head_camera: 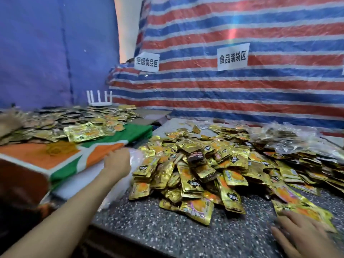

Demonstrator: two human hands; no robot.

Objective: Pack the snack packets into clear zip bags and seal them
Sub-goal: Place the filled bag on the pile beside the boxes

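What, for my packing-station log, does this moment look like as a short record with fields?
left hand: reaches onto translucent plastic bags beside the orange, green and white cloth; grip unclear
right hand: fingers straight, at the near edge of the packet pile
stock: loose heap of gold foil snack packets
surface: speckled grey stone counter
packed: clear bags filled with packets, far right
sealing: none visible
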